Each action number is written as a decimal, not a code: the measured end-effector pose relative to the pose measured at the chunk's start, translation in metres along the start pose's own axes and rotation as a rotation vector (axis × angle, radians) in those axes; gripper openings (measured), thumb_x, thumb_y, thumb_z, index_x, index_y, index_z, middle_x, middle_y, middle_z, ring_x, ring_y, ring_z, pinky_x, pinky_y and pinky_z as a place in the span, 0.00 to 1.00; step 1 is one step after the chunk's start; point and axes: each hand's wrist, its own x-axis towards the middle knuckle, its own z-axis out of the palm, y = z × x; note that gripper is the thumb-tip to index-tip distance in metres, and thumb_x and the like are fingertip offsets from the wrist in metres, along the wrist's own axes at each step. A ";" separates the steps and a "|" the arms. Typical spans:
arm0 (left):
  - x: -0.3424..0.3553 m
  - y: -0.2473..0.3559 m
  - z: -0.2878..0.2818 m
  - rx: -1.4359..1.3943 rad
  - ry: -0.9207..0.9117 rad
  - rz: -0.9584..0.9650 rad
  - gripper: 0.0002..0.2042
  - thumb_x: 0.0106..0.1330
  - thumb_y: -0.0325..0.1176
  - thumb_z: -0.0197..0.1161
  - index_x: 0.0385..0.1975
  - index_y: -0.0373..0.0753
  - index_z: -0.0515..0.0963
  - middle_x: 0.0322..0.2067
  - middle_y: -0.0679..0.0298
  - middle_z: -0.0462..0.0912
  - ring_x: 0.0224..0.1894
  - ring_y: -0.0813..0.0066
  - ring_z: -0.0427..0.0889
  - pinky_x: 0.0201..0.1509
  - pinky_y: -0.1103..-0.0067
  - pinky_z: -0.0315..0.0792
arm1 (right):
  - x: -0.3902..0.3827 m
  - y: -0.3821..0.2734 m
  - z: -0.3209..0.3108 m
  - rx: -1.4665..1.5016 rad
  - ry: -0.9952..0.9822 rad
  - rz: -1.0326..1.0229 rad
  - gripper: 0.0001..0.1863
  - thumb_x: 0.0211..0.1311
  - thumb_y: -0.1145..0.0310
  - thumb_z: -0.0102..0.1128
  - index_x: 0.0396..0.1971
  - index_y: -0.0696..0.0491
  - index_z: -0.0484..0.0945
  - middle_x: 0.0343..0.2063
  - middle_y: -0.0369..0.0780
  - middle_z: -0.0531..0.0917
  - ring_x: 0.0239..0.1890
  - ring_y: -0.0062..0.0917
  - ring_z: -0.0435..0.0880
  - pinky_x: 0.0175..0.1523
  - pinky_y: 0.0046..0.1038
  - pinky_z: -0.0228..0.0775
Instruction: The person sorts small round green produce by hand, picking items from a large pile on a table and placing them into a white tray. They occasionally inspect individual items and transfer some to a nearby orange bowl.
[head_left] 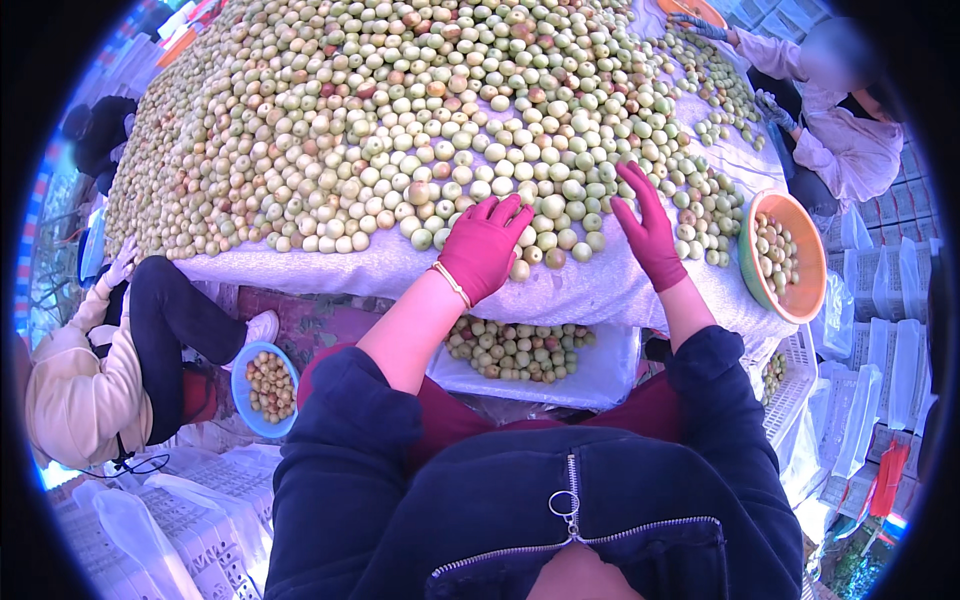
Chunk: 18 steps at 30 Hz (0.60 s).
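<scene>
A wide heap of small round green fruits [400, 130], some blushed red and looking like jujubes, covers a cloth-topped table [330, 268]. My left hand [487, 245], in a magenta glove, rests at the heap's near edge. Its fingers lie over the fruits, slightly spread, and their undersides are hidden. To the right, my right hand [650, 228], gloved alike, is held open beside the fruits, thumb and fingers apart with nothing between them. Below the table edge, in front of my body, a lined crate [610, 375] holds more of these fruits.
An orange basin [808, 262] with fruits stands at the table's right corner. A blue basin [243, 405] of redder fruits is at the lower left, near a seated person [90, 385]. Another person [840, 145] sits at the far right. Stacked crates [880, 340] line the right side.
</scene>
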 end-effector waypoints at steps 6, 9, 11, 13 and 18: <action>-0.006 -0.012 -0.019 -0.045 -0.114 -0.111 0.28 0.56 0.34 0.69 0.59 0.44 0.73 0.59 0.58 0.73 0.57 0.57 0.75 0.59 0.65 0.73 | 0.000 -0.040 0.089 -0.198 -0.295 -0.213 0.34 0.60 0.58 0.66 0.66 0.48 0.68 0.67 0.52 0.65 0.67 0.50 0.65 0.71 0.45 0.56; -0.013 -0.011 -0.020 0.023 -0.141 -0.075 0.26 0.55 0.35 0.69 0.57 0.44 0.74 0.57 0.60 0.73 0.57 0.58 0.75 0.57 0.65 0.73 | -0.001 -0.053 0.080 -0.289 -0.433 -0.295 0.30 0.62 0.60 0.65 0.64 0.47 0.71 0.65 0.50 0.68 0.67 0.47 0.66 0.71 0.45 0.58; -0.016 -0.010 -0.019 0.102 -0.102 -0.047 0.25 0.55 0.35 0.69 0.55 0.43 0.75 0.56 0.60 0.73 0.56 0.59 0.74 0.56 0.66 0.73 | 0.023 -0.051 0.077 -0.105 -0.355 -0.200 0.24 0.63 0.63 0.64 0.60 0.47 0.76 0.62 0.50 0.73 0.64 0.46 0.72 0.66 0.42 0.66; -0.015 -0.009 -0.018 0.125 -0.073 -0.036 0.25 0.54 0.35 0.69 0.54 0.43 0.75 0.56 0.60 0.73 0.56 0.60 0.74 0.56 0.66 0.73 | 0.055 -0.046 0.085 -0.007 -0.290 -0.114 0.20 0.66 0.67 0.62 0.58 0.45 0.78 0.59 0.46 0.77 0.59 0.39 0.78 0.61 0.36 0.72; -0.008 -0.006 -0.029 0.004 -0.076 0.000 0.25 0.55 0.34 0.68 0.55 0.43 0.74 0.53 0.61 0.74 0.56 0.60 0.74 0.56 0.66 0.73 | 0.139 -0.037 0.134 -0.332 -0.462 -0.033 0.13 0.65 0.68 0.60 0.49 0.45 0.81 0.48 0.39 0.84 0.49 0.35 0.84 0.53 0.34 0.76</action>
